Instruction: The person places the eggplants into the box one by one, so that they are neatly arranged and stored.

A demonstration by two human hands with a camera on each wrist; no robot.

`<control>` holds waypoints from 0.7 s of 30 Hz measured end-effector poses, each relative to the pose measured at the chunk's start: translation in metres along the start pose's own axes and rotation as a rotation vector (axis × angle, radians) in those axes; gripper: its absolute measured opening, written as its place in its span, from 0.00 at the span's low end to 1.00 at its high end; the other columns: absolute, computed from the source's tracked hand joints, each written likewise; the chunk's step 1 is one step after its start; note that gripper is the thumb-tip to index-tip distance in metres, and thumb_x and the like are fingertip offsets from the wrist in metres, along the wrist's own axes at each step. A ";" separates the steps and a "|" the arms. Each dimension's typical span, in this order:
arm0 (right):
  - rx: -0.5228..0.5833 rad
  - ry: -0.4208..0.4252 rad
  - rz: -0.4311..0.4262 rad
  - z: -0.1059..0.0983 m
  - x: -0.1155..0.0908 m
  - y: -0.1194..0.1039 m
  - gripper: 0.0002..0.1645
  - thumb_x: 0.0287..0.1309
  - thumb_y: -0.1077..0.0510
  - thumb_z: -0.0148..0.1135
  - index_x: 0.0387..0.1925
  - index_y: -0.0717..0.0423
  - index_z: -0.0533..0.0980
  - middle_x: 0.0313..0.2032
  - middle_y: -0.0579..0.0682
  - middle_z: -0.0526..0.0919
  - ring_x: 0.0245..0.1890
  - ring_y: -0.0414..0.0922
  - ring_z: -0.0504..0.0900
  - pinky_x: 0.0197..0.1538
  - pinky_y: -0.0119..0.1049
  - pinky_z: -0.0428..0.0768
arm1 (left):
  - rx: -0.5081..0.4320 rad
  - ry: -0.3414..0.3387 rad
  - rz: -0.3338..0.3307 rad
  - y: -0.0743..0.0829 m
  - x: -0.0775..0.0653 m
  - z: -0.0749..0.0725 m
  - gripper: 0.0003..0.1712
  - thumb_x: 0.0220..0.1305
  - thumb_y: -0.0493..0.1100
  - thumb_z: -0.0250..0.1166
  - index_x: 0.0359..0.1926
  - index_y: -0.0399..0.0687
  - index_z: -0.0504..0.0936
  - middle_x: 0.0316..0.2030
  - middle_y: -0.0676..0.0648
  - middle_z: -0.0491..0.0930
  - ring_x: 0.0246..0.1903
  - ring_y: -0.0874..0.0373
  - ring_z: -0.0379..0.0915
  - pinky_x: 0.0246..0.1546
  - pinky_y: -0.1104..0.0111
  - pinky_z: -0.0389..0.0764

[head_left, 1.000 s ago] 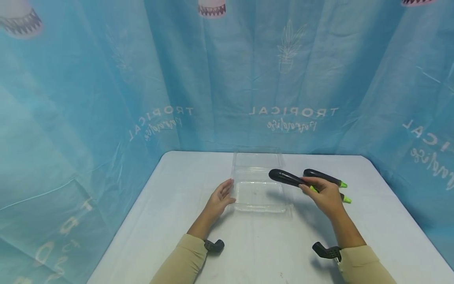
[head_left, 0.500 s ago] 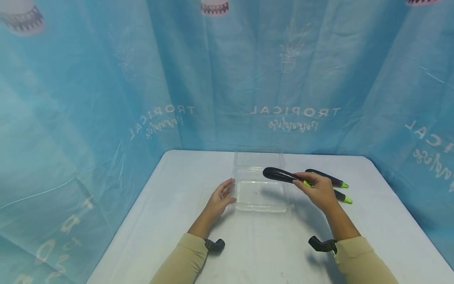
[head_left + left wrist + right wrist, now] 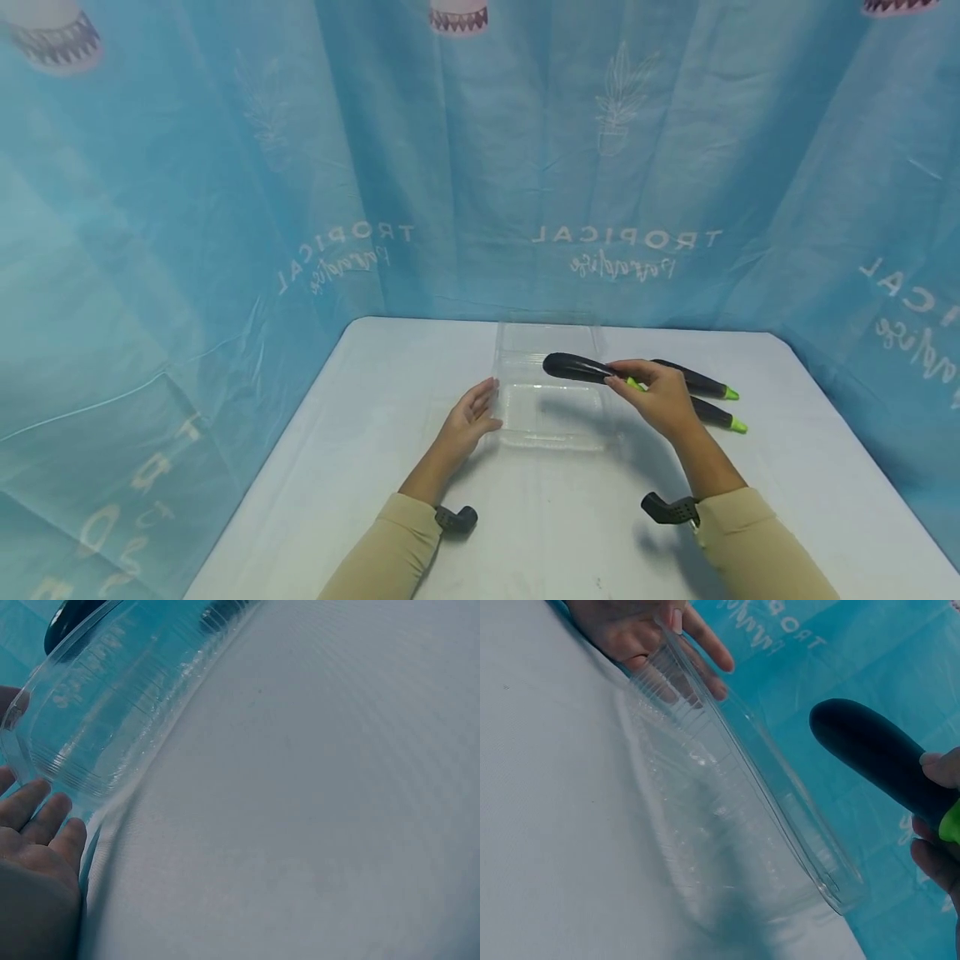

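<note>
Right behind white table, blue curtain

Beige sleeves, seamed cuffs, black elbow-shaped wrist cameras

Bright head view, dim bluish wrist views, glints on the clear container.

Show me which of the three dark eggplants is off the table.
The raised eggplant, pinched in the right hand; the farther eggplant and the nearer eggplant both lie unheld on the white table.
</note>
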State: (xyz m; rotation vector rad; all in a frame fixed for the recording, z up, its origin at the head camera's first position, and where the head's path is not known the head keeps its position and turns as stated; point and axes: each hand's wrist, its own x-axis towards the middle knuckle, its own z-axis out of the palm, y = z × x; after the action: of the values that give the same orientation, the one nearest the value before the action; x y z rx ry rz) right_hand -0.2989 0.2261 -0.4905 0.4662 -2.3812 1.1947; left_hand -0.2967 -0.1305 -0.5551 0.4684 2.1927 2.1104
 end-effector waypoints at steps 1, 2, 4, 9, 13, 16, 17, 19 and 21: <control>-0.002 -0.005 -0.001 0.002 0.000 0.000 0.17 0.64 0.53 0.76 0.51 0.55 0.88 0.46 0.49 0.90 0.48 0.49 0.88 0.54 0.57 0.86 | -0.002 -0.001 -0.001 0.000 0.000 0.000 0.43 0.64 0.31 0.67 0.79 0.43 0.64 0.78 0.47 0.63 0.77 0.50 0.56 0.75 0.64 0.62; -0.002 -0.009 0.000 0.003 0.000 0.000 0.17 0.64 0.53 0.76 0.51 0.55 0.88 0.46 0.49 0.90 0.48 0.49 0.88 0.54 0.57 0.86 | -0.002 -0.002 -0.003 0.000 -0.001 0.000 0.43 0.64 0.31 0.67 0.79 0.43 0.64 0.78 0.47 0.63 0.77 0.51 0.56 0.75 0.64 0.62; 0.007 -0.015 -0.002 0.006 0.000 -0.001 0.17 0.63 0.54 0.77 0.50 0.56 0.88 0.46 0.49 0.90 0.48 0.50 0.88 0.54 0.58 0.86 | -0.005 -0.005 -0.002 -0.001 -0.002 0.000 0.43 0.64 0.31 0.67 0.79 0.42 0.63 0.78 0.46 0.63 0.77 0.51 0.56 0.75 0.64 0.62; 0.022 -0.034 -0.021 0.012 0.004 -0.005 0.16 0.62 0.55 0.78 0.49 0.56 0.88 0.44 0.50 0.91 0.47 0.51 0.89 0.52 0.57 0.87 | -0.022 -0.008 0.010 -0.002 -0.002 0.000 0.44 0.63 0.31 0.68 0.79 0.42 0.63 0.78 0.45 0.63 0.77 0.51 0.56 0.75 0.63 0.61; 0.023 -0.051 -0.033 0.014 0.008 -0.010 0.15 0.62 0.56 0.78 0.49 0.57 0.88 0.44 0.49 0.91 0.46 0.50 0.89 0.51 0.56 0.88 | -0.026 -0.008 0.009 -0.001 -0.001 0.000 0.44 0.64 0.30 0.67 0.79 0.43 0.63 0.78 0.46 0.63 0.77 0.52 0.57 0.74 0.64 0.62; 0.022 -0.060 -0.026 0.017 0.010 -0.012 0.15 0.62 0.56 0.78 0.48 0.57 0.88 0.44 0.48 0.91 0.46 0.50 0.88 0.50 0.55 0.88 | -0.021 -0.012 0.009 0.000 -0.001 -0.001 0.44 0.64 0.30 0.67 0.79 0.43 0.63 0.78 0.46 0.63 0.77 0.52 0.57 0.74 0.65 0.62; 0.019 -0.064 -0.022 0.018 0.011 -0.012 0.15 0.62 0.56 0.77 0.48 0.57 0.88 0.44 0.48 0.91 0.46 0.49 0.88 0.50 0.54 0.88 | -0.018 -0.013 0.007 0.001 -0.001 -0.001 0.44 0.64 0.31 0.67 0.79 0.43 0.63 0.78 0.47 0.63 0.77 0.52 0.57 0.74 0.65 0.63; 0.019 -0.074 -0.018 0.020 0.012 -0.012 0.15 0.62 0.56 0.77 0.48 0.57 0.88 0.43 0.48 0.91 0.46 0.49 0.88 0.50 0.54 0.88 | -0.016 -0.016 0.010 0.001 -0.001 -0.002 0.44 0.63 0.32 0.67 0.79 0.42 0.63 0.78 0.46 0.63 0.77 0.51 0.57 0.74 0.65 0.63; 0.017 -0.085 -0.021 0.022 0.013 -0.012 0.15 0.63 0.55 0.77 0.49 0.58 0.88 0.43 0.48 0.91 0.46 0.49 0.88 0.50 0.54 0.88 | -0.009 -0.015 0.009 0.001 -0.001 -0.002 0.44 0.63 0.32 0.67 0.79 0.42 0.63 0.78 0.46 0.63 0.76 0.51 0.57 0.74 0.65 0.63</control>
State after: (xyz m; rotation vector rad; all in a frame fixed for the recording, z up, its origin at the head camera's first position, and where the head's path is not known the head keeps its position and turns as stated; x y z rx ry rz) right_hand -0.3094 0.2001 -0.4881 0.5557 -2.4328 1.2092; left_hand -0.2960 -0.1324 -0.5542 0.4933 2.1764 2.1129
